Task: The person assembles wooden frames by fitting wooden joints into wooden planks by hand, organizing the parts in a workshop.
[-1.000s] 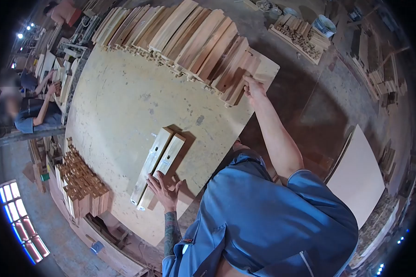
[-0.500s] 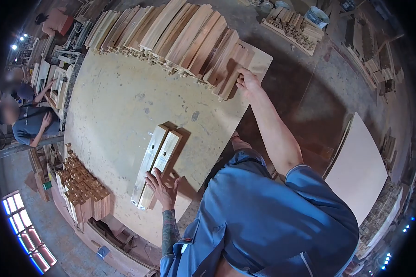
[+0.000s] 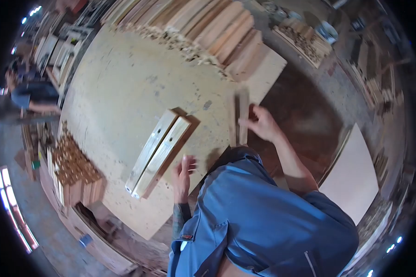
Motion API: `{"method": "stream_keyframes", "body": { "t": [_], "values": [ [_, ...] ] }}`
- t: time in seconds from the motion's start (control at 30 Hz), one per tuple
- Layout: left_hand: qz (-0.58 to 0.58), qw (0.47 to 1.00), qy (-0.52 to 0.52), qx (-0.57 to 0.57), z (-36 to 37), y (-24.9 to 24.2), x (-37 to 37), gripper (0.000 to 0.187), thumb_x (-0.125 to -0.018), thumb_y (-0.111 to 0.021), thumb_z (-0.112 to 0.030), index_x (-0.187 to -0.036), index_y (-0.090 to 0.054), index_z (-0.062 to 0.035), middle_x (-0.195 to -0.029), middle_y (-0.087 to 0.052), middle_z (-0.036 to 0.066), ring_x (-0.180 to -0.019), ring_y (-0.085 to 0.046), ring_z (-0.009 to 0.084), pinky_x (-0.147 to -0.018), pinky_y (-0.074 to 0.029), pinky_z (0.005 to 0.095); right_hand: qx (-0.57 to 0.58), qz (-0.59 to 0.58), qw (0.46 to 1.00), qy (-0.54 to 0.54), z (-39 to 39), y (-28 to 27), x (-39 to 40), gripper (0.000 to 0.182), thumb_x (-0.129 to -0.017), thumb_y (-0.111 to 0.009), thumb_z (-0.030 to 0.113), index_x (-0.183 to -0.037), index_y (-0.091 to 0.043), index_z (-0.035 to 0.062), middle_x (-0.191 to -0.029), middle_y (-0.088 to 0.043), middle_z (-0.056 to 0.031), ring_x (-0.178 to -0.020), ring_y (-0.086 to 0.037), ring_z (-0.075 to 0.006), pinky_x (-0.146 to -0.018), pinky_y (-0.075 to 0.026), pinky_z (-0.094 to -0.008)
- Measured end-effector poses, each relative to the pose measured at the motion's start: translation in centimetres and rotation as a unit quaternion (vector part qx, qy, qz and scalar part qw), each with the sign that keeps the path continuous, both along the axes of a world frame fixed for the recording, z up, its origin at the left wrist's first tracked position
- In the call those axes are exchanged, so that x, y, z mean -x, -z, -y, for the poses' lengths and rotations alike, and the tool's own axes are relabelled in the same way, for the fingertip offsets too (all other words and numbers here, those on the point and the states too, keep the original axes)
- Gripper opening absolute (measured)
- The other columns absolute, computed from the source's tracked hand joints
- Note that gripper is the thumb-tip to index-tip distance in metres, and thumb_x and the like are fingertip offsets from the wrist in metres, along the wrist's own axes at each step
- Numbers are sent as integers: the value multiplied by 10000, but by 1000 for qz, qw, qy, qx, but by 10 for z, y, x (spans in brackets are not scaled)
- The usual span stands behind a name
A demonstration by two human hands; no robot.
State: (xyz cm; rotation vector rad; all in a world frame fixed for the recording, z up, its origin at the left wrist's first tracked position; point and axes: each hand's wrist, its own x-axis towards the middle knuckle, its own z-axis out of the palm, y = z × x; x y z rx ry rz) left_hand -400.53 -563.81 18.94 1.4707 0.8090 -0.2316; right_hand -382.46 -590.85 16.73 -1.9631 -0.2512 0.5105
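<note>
Two pale wooden pieces (image 3: pixel 158 154) lie side by side on the board-topped table (image 3: pixel 120 92), each with a dark hole near its upper end. My left hand (image 3: pixel 184 177) is just right of their lower ends, apart from them, empty with its fingers spread. At the table's right edge, my right hand (image 3: pixel 262 123) has its thumb and fingers at a motion-blurred wooden piece (image 3: pixel 239 115) and grips its side. Above it runs a long row of stacked wooden pieces (image 3: pixel 208 23).
A bundle of notched wooden pieces (image 3: pixel 78 171) stands at the lower left. A person (image 3: pixel 34 94) is beyond the table's left side. A pale panel (image 3: pixel 353 173) is at the right. A crate of offcuts (image 3: pixel 302 44) and a bucket (image 3: pixel 327 32) sit at the upper right.
My right hand has brought a wooden piece from the end of the row toward my body. My left hand has lifted off the two pale pieces and moved right. The view has shifted.
</note>
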Motion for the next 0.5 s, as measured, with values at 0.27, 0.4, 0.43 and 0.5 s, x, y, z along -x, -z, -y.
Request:
{"method": "stream_keyframes", "body": {
  "t": [0.27, 0.4, 0.43, 0.5],
  "values": [
    [125, 966, 2, 225, -4, -12, -9, 675, -901, -675, -398, -1394, -437, -2, -1230, -603, 104, -1008, -636, 190, -893, -516, 339, -26, 360, 914, -183, -99, -51, 18, 525, -720, -730, -10, -1219, -607, 95, -1359, -533, -165, -1274, -485, -294, -1028, -425, -380],
    [232, 966, -87, 67, -7, -24, -8, 803, -810, -788, -144, -1466, -343, -23, -1263, -591, 121, -1118, -596, 179, -923, -511, 318, -145, -8, 969, -198, -121, -38, 0, 589, -830, -726, 116, -1370, -498, 58, -1270, -593, -95, -1141, -547, -183, -946, -451, -335],
    [234, 965, -100, 63, -8, -20, -5, 803, -810, -788, -144, -1466, -343, -23, -1263, -591, 121, -1118, -596, 179, -923, -511, 318, -226, -280, 904, -231, -129, -36, -1, 534, -869, -716, 165, -1347, -516, 35, -1216, -618, -60, -1078, -559, -135, -903, -463, -323],
    [275, 958, -71, -41, -11, -25, -6, 824, -808, -791, -160, -1481, -329, -44, -1271, -584, 145, -1123, -595, 196, -942, -500, 341, -205, -293, 891, -281, -152, -33, 6, 480, -899, -699, 212, -1310, -539, 22, -1133, -625, -27, -948, -561, -77, -799, -476, -287]
  ]
}}
